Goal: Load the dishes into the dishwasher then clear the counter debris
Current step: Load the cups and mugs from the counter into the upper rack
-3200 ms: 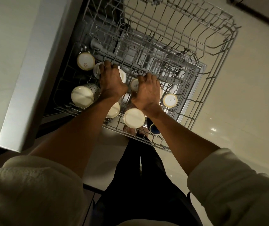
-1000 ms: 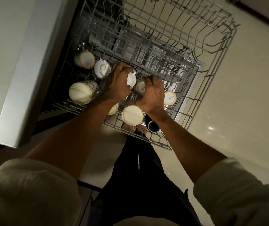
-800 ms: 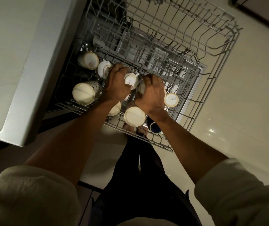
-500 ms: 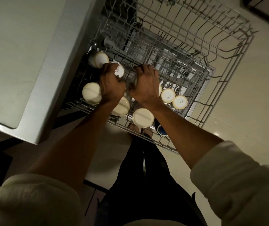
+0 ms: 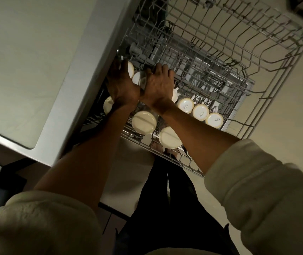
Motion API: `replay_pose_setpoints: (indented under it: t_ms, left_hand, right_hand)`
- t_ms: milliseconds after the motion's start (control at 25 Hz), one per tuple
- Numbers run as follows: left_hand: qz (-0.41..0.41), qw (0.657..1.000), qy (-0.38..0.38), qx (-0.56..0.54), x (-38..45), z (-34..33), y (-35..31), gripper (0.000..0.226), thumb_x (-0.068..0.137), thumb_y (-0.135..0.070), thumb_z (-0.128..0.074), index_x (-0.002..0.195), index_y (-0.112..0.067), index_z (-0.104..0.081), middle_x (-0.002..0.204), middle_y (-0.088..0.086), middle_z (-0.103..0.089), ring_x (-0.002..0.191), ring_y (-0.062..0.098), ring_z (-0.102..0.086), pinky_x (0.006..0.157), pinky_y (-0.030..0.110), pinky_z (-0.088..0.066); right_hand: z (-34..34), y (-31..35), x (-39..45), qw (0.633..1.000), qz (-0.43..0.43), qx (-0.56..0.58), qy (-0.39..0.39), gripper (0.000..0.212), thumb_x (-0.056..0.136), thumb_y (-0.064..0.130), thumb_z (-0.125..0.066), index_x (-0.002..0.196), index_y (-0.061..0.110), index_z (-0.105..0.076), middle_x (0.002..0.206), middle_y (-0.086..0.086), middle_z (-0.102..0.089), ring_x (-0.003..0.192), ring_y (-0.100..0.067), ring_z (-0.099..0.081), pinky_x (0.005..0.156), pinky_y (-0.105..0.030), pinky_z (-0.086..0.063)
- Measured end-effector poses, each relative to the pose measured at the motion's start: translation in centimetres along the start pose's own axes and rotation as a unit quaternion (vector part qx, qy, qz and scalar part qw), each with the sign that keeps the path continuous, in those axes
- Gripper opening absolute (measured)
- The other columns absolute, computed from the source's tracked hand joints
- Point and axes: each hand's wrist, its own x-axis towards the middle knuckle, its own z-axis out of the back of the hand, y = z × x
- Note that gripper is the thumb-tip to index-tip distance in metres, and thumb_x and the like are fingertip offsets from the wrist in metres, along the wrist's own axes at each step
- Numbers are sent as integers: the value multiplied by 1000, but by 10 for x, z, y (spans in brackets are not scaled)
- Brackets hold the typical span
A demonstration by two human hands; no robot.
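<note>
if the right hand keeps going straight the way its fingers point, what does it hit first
Probably the wire rack itself: the right hand points up and away over the upturned cups, its fingertips already at a cross wire. Beyond that only bare rack wires show, though depth is hard to judge.

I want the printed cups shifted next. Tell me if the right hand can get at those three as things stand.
Probably yes. The three printed cups stand upside down in a row in the rack, just right of the right hand, with nothing over them. The hand is busy among the cups beside the left hand, though.
</note>
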Motion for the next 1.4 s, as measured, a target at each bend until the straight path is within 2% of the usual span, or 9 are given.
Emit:
replay_pose_setpoints:
  t_ms: [240, 360, 560, 640, 760, 840, 1000, 1240, 1400]
  left_hand:
    - [0, 998, 48, 37, 15, -3, 8, 82, 81, -25, -75, 152, -20, -36, 158, 12, -31, 142, 31, -33, 108, 39, -31]
    - [7, 998, 61, 34, 19, -10, 13, 90, 78, -26, -79, 154, -22, -32, 158, 13, -33, 142, 33, -35, 109, 42, -34]
    - [0, 998, 41, 57, 26, -17, 20, 79, 85, -10, -70, 153, -21, -33, 157, 11, -34, 142, 32, -35, 110, 44, -36]
    - [1, 998, 29, 62, 29, -21, 24, 74, 89, -11, -66, 154, -21, -33, 158, 10, -34, 143, 32, -33, 113, 45, -34]
    - [8, 995, 36, 95, 24, -22, 24, 69, 97, -3, -48, 158, -17, -21, 163, 14, -22, 149, 34, -21, 119, 43, -21]
    - [10, 994, 25, 106, 18, -19, 22, 69, 98, -1, -44, 159, -14, -14, 163, 18, -17, 150, 37, -19, 119, 44, -20]
    - [-11, 994, 7, 105, 4, -16, 22, 75, 95, -3, -53, 158, -12, -15, 162, 20, -21, 148, 38, -24, 118, 45, -24]
    - [-108, 991, 52, 61, -10, -11, 26, 83, 87, -8, -71, 157, -14, -25, 162, 17, -24, 146, 39, -28, 115, 51, -33]
    - [-144, 988, 48, 9, -6, -11, 31, 78, 82, 1, -70, 152, -11, -36, 154, 18, -37, 139, 38, -39, 110, 50, -41]
  right_hand:
    - [5, 6, 5, 1000, -25, 2, -3, 38, 85, 55, -55, 102, 24, -70, 87, -3, -69, 95, -26, -57, 91, -39, -35]
    - [7, 8, 5, 999, -28, 33, 3, 37, 84, 53, -56, 103, 24, -69, 86, -1, -71, 92, -24, -62, 93, -37, -34]
    - [-2, 6, 0, 986, -48, 152, -39, 32, 73, 46, -71, 96, 25, -71, 78, 4, -70, 87, -22, -64, 90, -34, -33]
    - [-3, 1, -2, 982, -46, 180, -43, 34, 72, 43, -74, 100, 23, -72, 84, 3, -72, 94, -23, -64, 93, -34, -33]
    - [-2, -4, -8, 978, -47, 197, -39, 46, 71, 46, -72, 111, 22, -71, 96, 0, -74, 103, -26, -63, 96, -34, -32]
    - [0, -4, -13, 976, -54, 207, -49, 49, 69, 46, -71, 111, 20, -72, 98, -2, -74, 104, -28, -62, 95, -34, -33]
    - [6, -5, -24, 974, -71, 203, -74, 51, 69, 47, -70, 110, 18, -71, 98, -5, -74, 103, -29, -63, 93, -36, -40]
    - [3, -14, -38, 975, -87, 187, -82, 50, 74, 44, -75, 116, 18, -69, 111, -10, -63, 104, -28, -60, 92, -37, -41]
    - [4, -15, -39, 975, -81, 184, -92, 49, 76, 48, -72, 114, 16, -70, 107, -9, -65, 103, -27, -59, 91, -36, -39]
